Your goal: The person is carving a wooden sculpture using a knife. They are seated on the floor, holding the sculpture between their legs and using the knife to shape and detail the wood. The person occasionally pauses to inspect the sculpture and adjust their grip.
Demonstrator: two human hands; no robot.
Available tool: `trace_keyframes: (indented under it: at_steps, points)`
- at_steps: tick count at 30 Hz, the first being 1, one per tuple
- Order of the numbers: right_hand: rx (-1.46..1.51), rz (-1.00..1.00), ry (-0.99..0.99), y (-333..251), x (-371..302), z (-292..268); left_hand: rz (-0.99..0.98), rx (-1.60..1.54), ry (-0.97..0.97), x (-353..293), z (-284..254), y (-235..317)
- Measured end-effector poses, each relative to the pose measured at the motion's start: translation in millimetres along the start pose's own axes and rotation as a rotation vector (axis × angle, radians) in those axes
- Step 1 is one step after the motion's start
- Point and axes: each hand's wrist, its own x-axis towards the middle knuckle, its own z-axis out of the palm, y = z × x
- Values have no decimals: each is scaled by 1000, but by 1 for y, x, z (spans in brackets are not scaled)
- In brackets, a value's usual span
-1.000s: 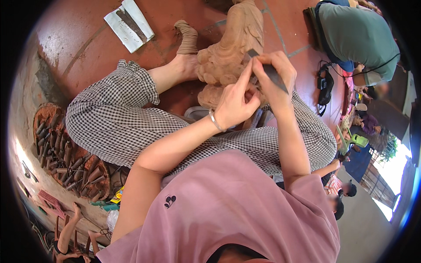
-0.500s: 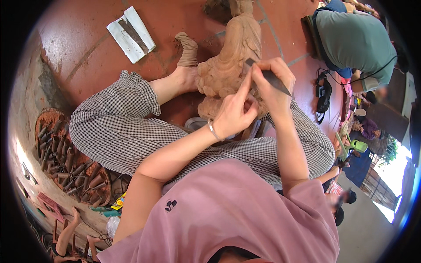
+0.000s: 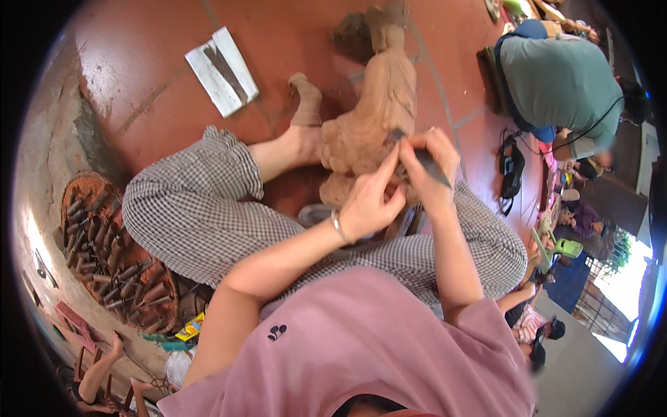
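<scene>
My right hand (image 3: 426, 181) grips a flat dark chisel (image 3: 434, 167) over the carved robed statue (image 3: 385, 90) just ahead, while my left hand (image 3: 368, 205) points its index at the tip, presumably guiding, other fingers curled, can't tell if gripping, statue likely braced by my foot (image 3: 304, 143).

Blown-out daylight at right, dark warped rim, slightly blurred carved figure (image 3: 385, 87)

The right hand (image 3: 438, 198) holds a dark flat blade (image 3: 432, 167) over the brown carved figure (image 3: 385, 87), the left hand (image 3: 370, 206) just beside. Well left of the hands, tools (image 3: 113, 249) crowd a round tray (image 3: 85, 183).
</scene>
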Motion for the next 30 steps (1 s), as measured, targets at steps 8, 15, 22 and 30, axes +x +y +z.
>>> trace_keyframes:
  at_steps: [8, 15, 22, 30]
  points:
    - [11, -36, 30, -1, -3, -10, 132, 137, 46, 4, 6, -2]
    - [169, 228, -120, 19, 28, -11, 129, 171, -18, 0, 6, -11]
    - [-37, 179, -291, 36, 43, -13, 124, 176, -63, 0, 6, -6]
    - [-203, 124, -395, 27, 79, -18, 171, 202, -65, 0, 4, -12]
